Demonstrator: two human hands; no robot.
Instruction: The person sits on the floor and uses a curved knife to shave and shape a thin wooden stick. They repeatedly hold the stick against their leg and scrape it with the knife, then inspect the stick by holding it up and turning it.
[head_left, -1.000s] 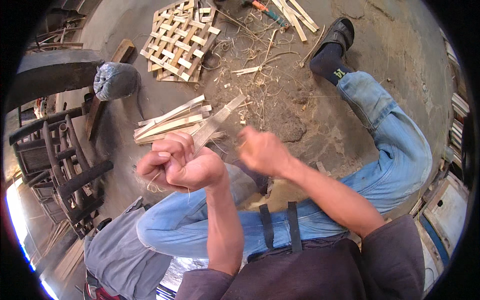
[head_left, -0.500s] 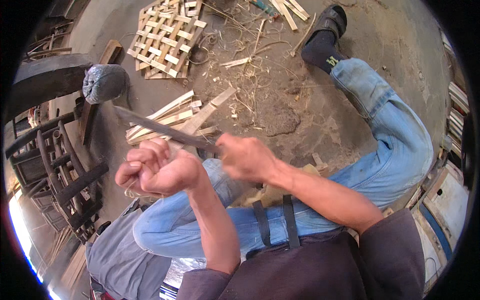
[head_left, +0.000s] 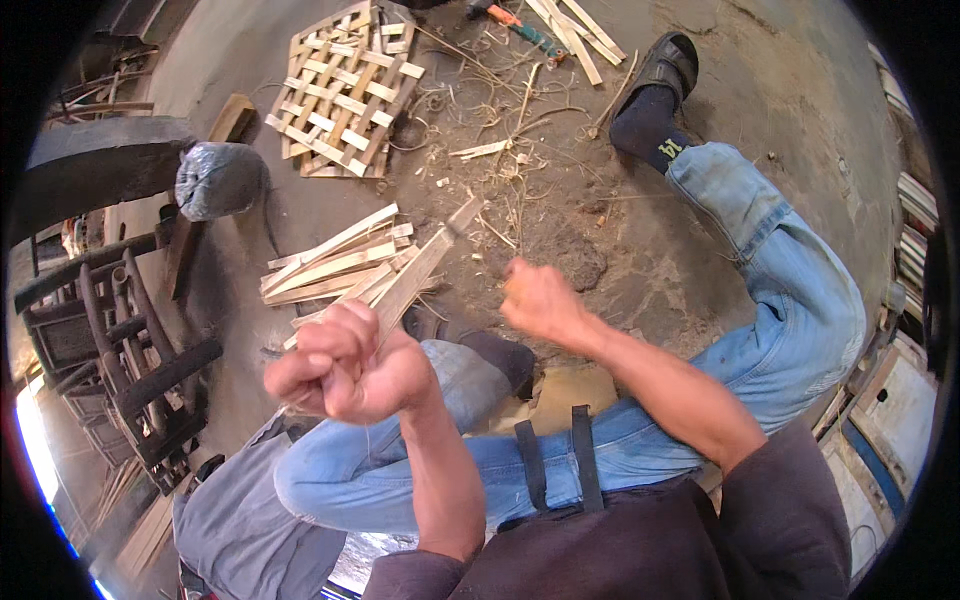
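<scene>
My left hand (head_left: 350, 365) is closed in a fist around a flat, pale bamboo strip (head_left: 415, 273), which slants up and away to the right. A thin fibre hangs below this fist. To the right, my right hand (head_left: 545, 303) is also closed, apart from the strip. The long dark knife blade seen in it earlier does not show clearly now; only a faint dark smear crosses the strip's far end. Beyond my left hand, several loose bamboo strips (head_left: 335, 268) lie in a pile on the floor.
A woven bamboo lattice (head_left: 345, 95) lies farther off, near an orange and teal tool (head_left: 520, 32) and more strips (head_left: 575, 35). Shavings litter the floor (head_left: 740, 75). At left stand a beam with a plastic-wrapped end (head_left: 220, 180) and a dark wooden chair (head_left: 125, 340).
My right hand has moved right and slightly up, away from my left hand. The dark blade no longer crosses above my left fist. My left hand has shifted slightly right.
</scene>
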